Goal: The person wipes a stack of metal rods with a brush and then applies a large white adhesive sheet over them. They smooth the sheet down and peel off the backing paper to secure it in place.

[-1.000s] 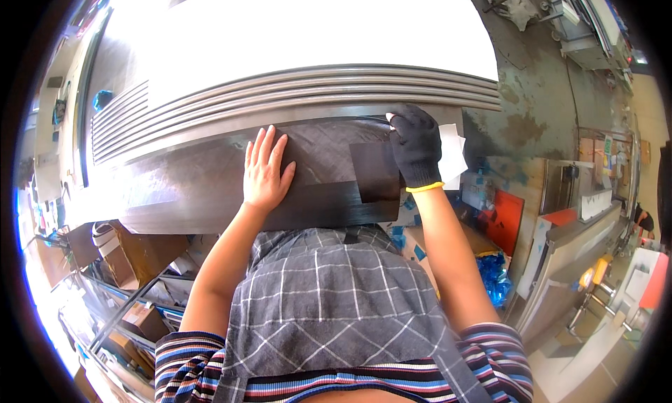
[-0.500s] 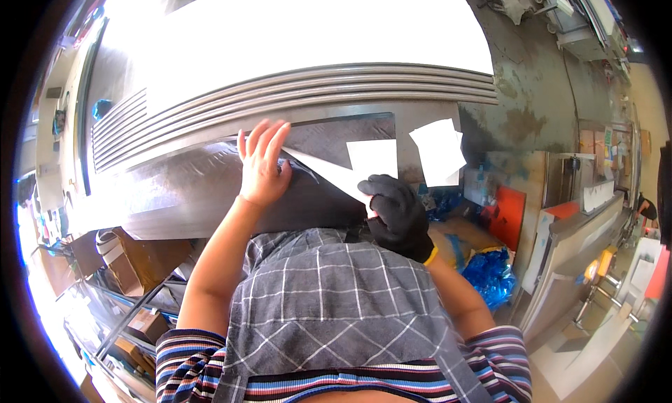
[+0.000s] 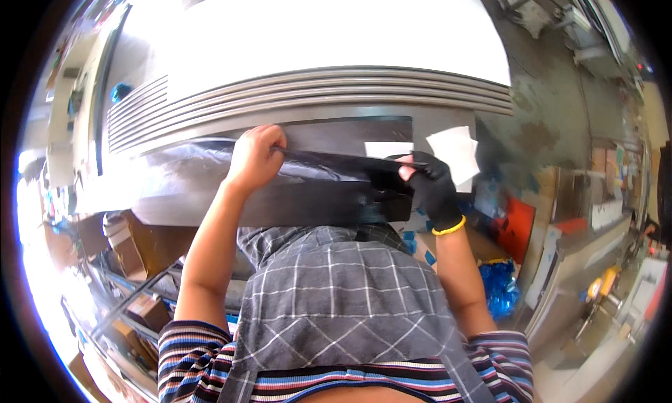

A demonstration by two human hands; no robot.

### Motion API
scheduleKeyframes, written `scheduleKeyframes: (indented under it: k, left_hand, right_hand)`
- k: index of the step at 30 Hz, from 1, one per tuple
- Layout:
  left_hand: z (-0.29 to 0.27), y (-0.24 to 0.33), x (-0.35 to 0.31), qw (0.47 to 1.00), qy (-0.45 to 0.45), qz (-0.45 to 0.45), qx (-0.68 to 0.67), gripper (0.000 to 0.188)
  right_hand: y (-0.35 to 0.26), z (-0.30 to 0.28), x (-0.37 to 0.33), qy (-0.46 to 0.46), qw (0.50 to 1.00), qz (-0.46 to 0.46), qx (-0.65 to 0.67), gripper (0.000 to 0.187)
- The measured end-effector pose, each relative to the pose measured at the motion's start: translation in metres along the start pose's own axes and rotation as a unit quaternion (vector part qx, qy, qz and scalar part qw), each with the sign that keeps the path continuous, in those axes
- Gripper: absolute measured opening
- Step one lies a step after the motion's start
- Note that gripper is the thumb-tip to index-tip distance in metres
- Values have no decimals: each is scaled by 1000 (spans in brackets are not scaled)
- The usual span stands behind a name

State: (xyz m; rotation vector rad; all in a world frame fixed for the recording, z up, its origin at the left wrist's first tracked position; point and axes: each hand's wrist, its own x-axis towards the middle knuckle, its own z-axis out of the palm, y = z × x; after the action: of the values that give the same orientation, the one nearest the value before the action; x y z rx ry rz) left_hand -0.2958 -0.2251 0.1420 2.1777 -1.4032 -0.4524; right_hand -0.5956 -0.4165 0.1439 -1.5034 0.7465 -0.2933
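Note:
A dark, glossy plastic film stretches between my two hands over a grey metal sheet at the bench's near side. My bare left hand is closed on the film's raised edge. On my right hand is a black glove with a yellow cuff and bare fingertips showing. Its thumb and fingers pinch the film's right end. Just beyond the film lie a dark flat panel and a white card, the card partly covered. Several white paper pieces lie beyond my right hand.
Long parallel metal strips cross the bench, with a large bright white sheet behind them. Cardboard boxes stand on a rack at the lower left. Blue crumpled plastic and an orange board are at the right.
My left hand has closed from open fingers onto the film's edge. My right hand has moved right and away from my body, pulling the film end; the white strip between the hands no longer shows.

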Motion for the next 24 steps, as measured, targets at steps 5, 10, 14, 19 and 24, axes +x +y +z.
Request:
scheduleKeyframes:
  k: [5, 10, 14, 19, 24]
  left_hand:
    - [-51, -109, -15, 952, -113, -145, 245, 26]
    - [-85, -148, -26, 905, -171, -221, 321, 22]
    - [-100, -156, -49, 944, -148, -195, 220, 20]
    - [-129, -179, -68, 918, -153, -195, 310, 23]
    - [-138, -241, -83, 845, -166, -288, 419, 17]
  right_hand:
    - [2, -2, 17, 62, 996, 34, 54, 22]
    - [21, -7, 45, 70, 990, 51, 107, 22]
    - [32, -17, 58, 51, 996, 51, 58, 24]
    - [57, -28, 60, 82, 979, 90, 161, 23]
    - [63, -38, 60, 63, 985, 90, 136, 15]
